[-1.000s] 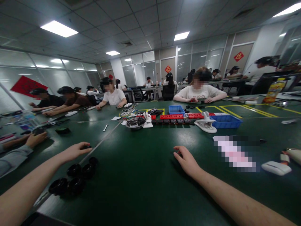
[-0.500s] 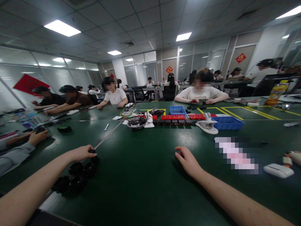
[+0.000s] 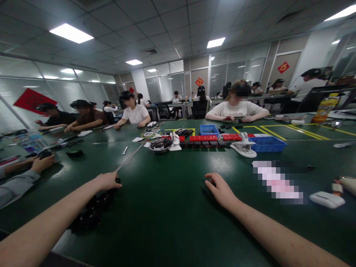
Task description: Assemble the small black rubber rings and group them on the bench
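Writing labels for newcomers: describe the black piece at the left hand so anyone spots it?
On the green table, find the left hand, its forearm coming in from the lower left. The black piece shows at that hand's fingertips, mostly hidden. Unlike the black rings lying nearer the camera, partly behind the forearm, it is right at the fingers.

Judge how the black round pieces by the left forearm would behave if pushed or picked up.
The black round pieces look stiff, since they keep a firm, rounded outline, so they probably won't flop. Their glossy shine suggests they may be slippery to grip. With those curved sides, one could roll if tipped on edge.
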`<state>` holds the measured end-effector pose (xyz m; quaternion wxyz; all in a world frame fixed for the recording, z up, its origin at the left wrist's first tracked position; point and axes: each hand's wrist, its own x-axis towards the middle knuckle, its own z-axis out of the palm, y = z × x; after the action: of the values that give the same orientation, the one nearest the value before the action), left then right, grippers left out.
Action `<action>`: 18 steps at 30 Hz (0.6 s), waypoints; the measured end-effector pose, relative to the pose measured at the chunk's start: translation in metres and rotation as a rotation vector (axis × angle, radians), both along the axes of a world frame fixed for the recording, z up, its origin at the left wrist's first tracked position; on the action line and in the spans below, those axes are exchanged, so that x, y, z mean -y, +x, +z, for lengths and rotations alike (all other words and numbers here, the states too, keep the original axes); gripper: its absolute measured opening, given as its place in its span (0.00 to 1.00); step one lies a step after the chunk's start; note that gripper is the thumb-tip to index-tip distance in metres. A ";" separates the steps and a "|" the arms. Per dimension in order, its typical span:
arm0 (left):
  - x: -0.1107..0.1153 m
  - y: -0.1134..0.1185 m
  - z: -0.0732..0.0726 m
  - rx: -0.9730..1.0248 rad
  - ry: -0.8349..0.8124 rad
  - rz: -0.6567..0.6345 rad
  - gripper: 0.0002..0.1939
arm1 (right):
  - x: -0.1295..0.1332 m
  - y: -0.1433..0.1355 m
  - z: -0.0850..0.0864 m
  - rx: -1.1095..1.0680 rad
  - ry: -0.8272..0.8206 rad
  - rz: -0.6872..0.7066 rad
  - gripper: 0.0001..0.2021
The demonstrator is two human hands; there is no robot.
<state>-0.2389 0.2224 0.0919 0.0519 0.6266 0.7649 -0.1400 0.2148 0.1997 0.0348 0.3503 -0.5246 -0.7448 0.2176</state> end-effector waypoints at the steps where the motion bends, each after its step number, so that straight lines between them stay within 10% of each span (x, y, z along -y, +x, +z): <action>1: 0.000 0.002 0.002 -0.005 -0.006 0.001 0.24 | 0.000 0.000 0.000 0.000 0.001 0.001 0.12; 8: 0.004 0.003 0.017 -0.034 -0.002 0.006 0.26 | -0.002 0.001 -0.001 -0.003 0.004 0.008 0.11; 18: 0.003 -0.004 0.001 -0.034 -0.049 0.017 0.24 | 0.000 0.001 -0.001 0.002 0.012 0.007 0.10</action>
<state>-0.2429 0.2196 0.0930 0.0556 0.6162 0.7673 -0.1689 0.2157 0.2000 0.0340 0.3519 -0.5200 -0.7484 0.2136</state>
